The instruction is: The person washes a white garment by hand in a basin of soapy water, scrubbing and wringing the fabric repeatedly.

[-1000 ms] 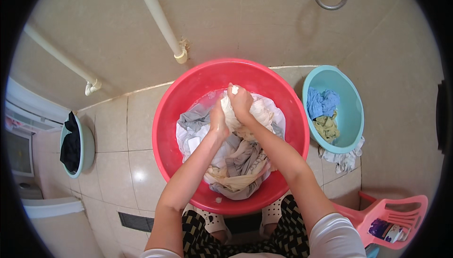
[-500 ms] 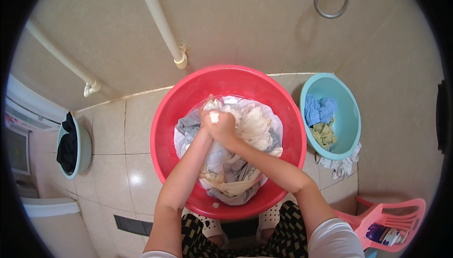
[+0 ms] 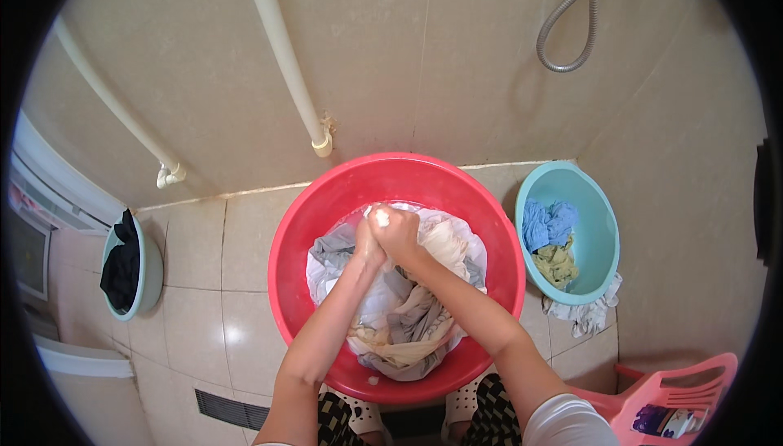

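My left hand (image 3: 369, 244) and my right hand (image 3: 396, 234) are pressed together over the heap in a red basin (image 3: 400, 170). Both are closed on a cream cloth (image 3: 447, 244), whose loose folds spread out to the right of the fists; the gripped part is mostly hidden. A white patch, maybe suds, sits on the back of my right hand. Wet white, grey (image 3: 416, 320) and beige (image 3: 371, 337) clothes lie around and beneath the hands.
To the right stands a light blue basin (image 3: 599, 201) with blue and olive cloths; a whitish cloth (image 3: 589, 315) lies beside it on the floor. A pale basin (image 3: 149, 271) with black clothing stands left. A pink chair (image 3: 693, 373) holds a package. Pipes (image 3: 285, 46) and a shower hose (image 3: 594, 14) line the wall.
The whole view has shifted, so the basins appear lower. My hands stay clasped together; the fists have turned slightly, and less cream cloth shows above them.
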### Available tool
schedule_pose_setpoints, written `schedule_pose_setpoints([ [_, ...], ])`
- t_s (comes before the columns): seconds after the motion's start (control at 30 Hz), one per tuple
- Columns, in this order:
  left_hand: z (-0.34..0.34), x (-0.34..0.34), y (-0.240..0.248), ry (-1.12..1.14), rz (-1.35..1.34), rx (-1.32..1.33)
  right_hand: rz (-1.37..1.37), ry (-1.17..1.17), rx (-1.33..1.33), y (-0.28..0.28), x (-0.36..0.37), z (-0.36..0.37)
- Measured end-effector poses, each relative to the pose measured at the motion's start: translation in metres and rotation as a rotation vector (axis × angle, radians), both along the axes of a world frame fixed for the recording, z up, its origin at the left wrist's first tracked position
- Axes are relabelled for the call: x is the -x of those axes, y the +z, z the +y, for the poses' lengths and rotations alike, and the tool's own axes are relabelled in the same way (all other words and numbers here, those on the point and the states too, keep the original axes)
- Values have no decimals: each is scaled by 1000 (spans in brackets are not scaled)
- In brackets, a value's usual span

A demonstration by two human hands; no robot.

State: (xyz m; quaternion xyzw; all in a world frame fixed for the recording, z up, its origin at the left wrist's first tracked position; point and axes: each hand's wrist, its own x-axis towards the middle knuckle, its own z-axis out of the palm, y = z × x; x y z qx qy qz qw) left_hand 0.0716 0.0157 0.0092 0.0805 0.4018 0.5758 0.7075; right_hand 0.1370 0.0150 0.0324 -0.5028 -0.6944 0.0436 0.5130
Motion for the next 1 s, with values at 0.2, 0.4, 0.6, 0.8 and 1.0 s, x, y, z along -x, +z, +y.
schedule_pose_setpoints([
  [0.2, -13, -10, -4, -154, -188, -115, -125, -221, 401, -26, -30, 38],
  [0.4, -18, -11, 8, -142, -82, -64, -65, -214, 558, -27, -48, 38],
  [0.6, -8, 4, -2, -7, 201, -195, 81, 87, 750, -2, -38, 17],
  [0.8, -9, 8, -4, -80, 113, -221, 215, -69, 593, -1, -29, 17],
  [1.0, -12, 26, 15, -432, 321, -241, 742, -272, 685, -21, -63, 52],
])
